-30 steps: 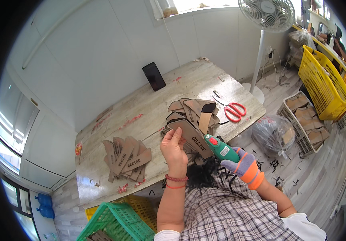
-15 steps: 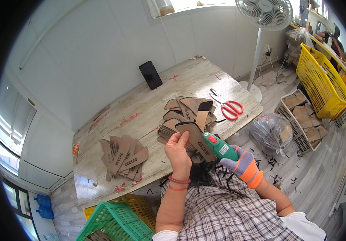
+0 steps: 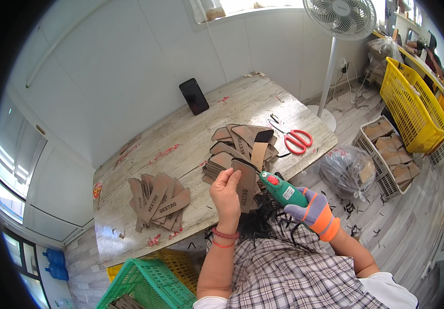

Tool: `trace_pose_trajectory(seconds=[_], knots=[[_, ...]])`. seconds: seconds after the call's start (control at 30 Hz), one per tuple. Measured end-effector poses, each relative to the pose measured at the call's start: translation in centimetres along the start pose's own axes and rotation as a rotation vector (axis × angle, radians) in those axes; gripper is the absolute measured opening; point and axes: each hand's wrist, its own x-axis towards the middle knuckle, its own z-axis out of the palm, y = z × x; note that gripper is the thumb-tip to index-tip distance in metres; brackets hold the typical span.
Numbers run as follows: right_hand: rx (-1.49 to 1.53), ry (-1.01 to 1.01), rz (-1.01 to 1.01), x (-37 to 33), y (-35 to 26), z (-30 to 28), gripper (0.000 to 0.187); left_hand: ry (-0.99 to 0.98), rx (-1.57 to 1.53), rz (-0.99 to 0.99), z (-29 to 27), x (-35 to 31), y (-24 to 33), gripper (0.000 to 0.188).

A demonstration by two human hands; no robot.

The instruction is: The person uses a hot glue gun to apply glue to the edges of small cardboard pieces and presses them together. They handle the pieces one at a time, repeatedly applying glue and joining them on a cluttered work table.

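Observation:
Between thumb and fingers, my bare left hand (image 3: 225, 195) pinches a flat brown leather-like strap piece (image 3: 246, 186) by its upper left edge. My right hand (image 3: 312, 210), in a grey and orange glove, is closed around a green handheld power cutter (image 3: 283, 190) with a red button. The cutter's head is close to the piece's right edge; whether they touch I cannot tell. Behind the held piece lies a heap of similar brown pieces (image 3: 222, 159). Another fanned pile (image 3: 157, 201) rests at the table's left. Black trimmings (image 3: 255, 222) gather on my lap.
Red-handled scissors (image 3: 298, 141) lie on the table (image 3: 201, 206) at the right, and a black phone (image 3: 193, 97) leans on the wall. A green crate (image 3: 144, 280) stands below the front edge. A filled plastic bag (image 3: 348, 170), yellow crate (image 3: 412, 108) and standing fan (image 3: 330, 77) are to the right.
The held piece has turned more upright and shifted slightly right, away from its earlier slant. My left hand has tilted with it. The cutter has stayed nearly in place.

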Motion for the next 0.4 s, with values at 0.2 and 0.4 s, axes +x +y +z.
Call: trace_pose_trajectory(seconds=[0.2,0.4], knots=[[-0.035,-0.006,-0.048,0.0,0.2,0.0,0.051,-0.100,0.277,0.197,-1.6,1.2,-0.1,0.011],[-0.027,-0.016,-0.037,0.0,0.1,0.0,0.053,-0.193,0.401,0.242,-1.5,1.0,1.0,0.013]])
